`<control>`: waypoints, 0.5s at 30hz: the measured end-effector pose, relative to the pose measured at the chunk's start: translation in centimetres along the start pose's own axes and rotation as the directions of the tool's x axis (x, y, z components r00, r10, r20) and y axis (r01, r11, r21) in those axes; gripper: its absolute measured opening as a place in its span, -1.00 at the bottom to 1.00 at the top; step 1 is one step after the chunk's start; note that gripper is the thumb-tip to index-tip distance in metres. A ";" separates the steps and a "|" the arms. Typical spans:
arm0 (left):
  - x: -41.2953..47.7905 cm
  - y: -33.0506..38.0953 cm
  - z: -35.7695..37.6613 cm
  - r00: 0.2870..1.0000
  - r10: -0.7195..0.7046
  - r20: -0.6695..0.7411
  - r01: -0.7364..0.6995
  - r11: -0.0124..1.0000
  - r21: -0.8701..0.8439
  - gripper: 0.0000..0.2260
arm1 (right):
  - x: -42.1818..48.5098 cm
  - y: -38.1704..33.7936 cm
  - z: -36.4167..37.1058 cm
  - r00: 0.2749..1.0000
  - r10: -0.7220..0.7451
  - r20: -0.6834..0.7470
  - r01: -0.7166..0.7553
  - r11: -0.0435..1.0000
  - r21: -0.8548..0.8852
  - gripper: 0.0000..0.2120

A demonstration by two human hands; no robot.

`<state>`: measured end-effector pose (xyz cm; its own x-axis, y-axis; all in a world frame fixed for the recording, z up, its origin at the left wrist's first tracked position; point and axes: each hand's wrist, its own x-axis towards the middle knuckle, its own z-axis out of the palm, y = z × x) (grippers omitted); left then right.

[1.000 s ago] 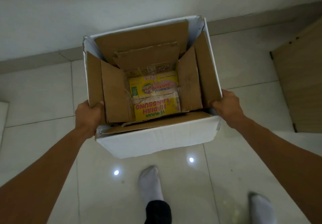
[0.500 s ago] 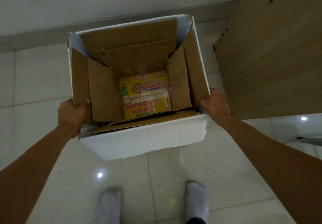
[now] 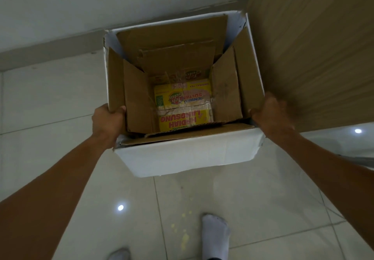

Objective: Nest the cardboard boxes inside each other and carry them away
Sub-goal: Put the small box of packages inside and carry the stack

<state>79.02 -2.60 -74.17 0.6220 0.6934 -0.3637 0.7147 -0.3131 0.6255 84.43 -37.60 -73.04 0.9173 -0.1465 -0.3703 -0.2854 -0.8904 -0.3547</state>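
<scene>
I hold a large white cardboard box in the air over the floor, its top open. A brown cardboard box is nested inside it, flaps standing up. At the bottom sits a yellow printed carton with red lettering. My left hand grips the left wall near the front corner, thumb inside the rim. On the right wall, my right hand grips the outside near the front corner.
A wooden panel stands close on the right, just past the box's edge. A white wall with a grey skirting runs behind. Glossy white floor tiles lie below, with my socked feet near the bottom of the view.
The box stays gripped in both hands the same way. I have walked and turned right: the wooden panel has come much closer on the right, and my feet have changed places.
</scene>
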 end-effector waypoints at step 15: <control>-2.5 2.5 4.3 1.000 0.019 0.022 -0.019 1.000 -0.012 -0.78 | -0.3 0.8 -1.8 0.975 -0.184 -0.126 0.164 0.974 -0.153 -0.42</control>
<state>80.62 -7.89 -74.66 0.6425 0.6729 -0.3665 0.6988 -0.3183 0.6406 84.44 -39.05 -71.71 0.9817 -0.0334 -0.1876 -0.0851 -0.9577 -0.2749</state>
